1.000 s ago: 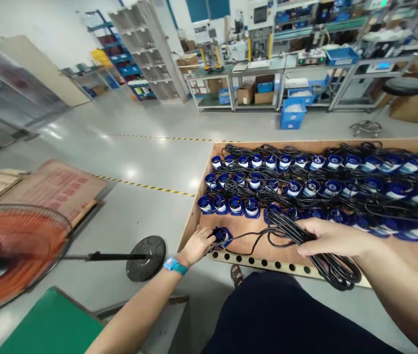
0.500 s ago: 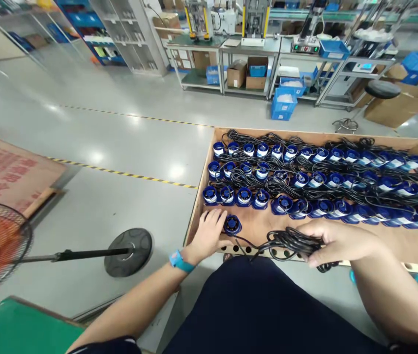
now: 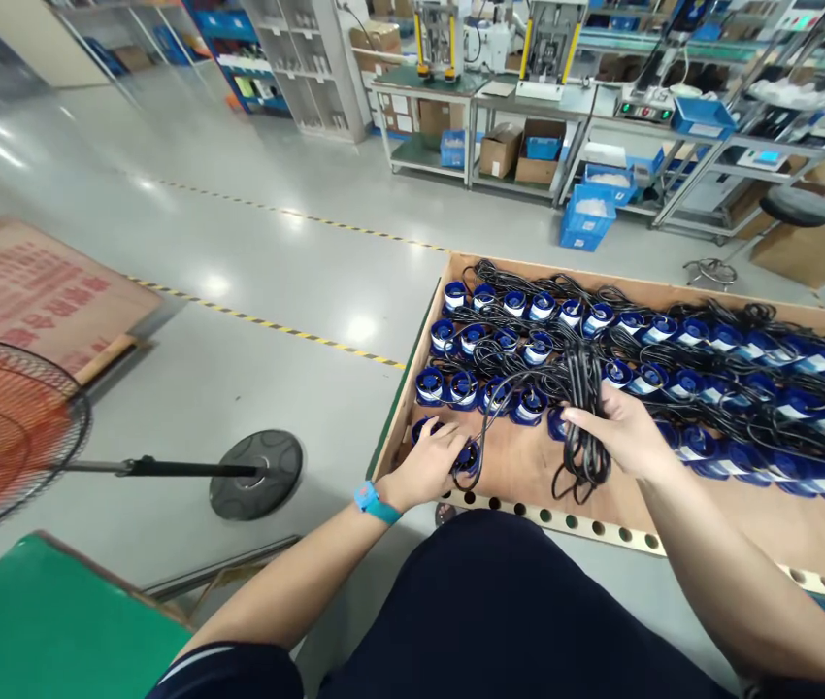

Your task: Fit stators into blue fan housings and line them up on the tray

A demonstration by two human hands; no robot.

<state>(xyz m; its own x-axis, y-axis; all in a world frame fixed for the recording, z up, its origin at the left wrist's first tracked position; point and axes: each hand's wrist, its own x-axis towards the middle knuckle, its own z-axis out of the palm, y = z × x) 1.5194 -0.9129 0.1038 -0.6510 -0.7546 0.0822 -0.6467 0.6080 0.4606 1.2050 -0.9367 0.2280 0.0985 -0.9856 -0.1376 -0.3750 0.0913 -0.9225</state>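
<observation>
My right hand (image 3: 620, 427) is closed around a looped bundle of black cable (image 3: 584, 413), held above the front of a shallow wooden crate (image 3: 514, 456). Below it, at the crate's front left, my left hand (image 3: 433, 466) has its fingers and thumb around a blue round corded unit (image 3: 468, 459), whose body is partly covered. A second blue unit (image 3: 423, 428) shows just behind those fingers. From the bundle, a cable strand loops leftward and down to the unit by my left hand. Rows of similar blue units with white labels (image 3: 538, 348) stand farther back, with black cables between rows.
A perforated strip (image 3: 598, 529) runs along the crate's front edge, close to my body. To the left are a fan (image 3: 12, 437) with a round black base (image 3: 256, 476) and a green surface (image 3: 55, 621). Workbenches (image 3: 514, 102) and a stool (image 3: 797, 206) stand beyond.
My right hand has raised the cable bundle and moved it farther over the crate, turning it upright. My left hand has shifted slightly and stays at the front-left units. The camera view has turned left.
</observation>
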